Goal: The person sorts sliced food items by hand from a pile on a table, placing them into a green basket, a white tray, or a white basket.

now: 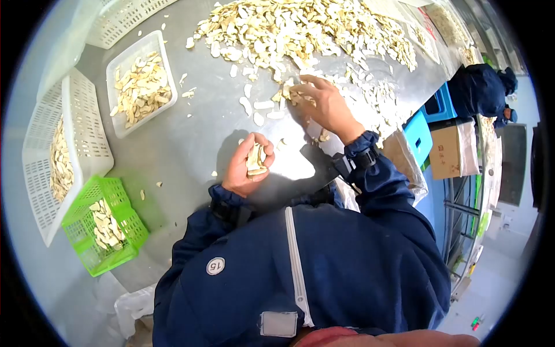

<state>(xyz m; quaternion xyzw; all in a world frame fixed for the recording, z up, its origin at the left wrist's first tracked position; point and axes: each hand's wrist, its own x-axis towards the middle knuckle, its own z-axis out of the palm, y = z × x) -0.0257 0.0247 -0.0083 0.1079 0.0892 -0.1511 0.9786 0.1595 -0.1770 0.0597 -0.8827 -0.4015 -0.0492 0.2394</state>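
Several pale, cream-coloured dried slices [256, 159] with darker edges are stacked in my left hand [245, 168], whose fingers curl around them above the metal table. My right hand [328, 108] reaches over the near edge of a large heap of the same slices [300, 32]. Its fingers are bent and apart, with the tips at a few yellowish slices [282, 93]; no slice shows clearly gripped. Between the hands lie loose slices [263, 105] on the steel tabletop [196, 124]. What lies under my right palm is hidden.
At left stand a white tray [169, 75] of slices, a white perforated basket [92, 127] and a green basket [130, 202], both holding slices. Blue crates [417, 137] and a cardboard box [450, 151] stand at right. Another person [477, 89] in dark clothing is beyond.
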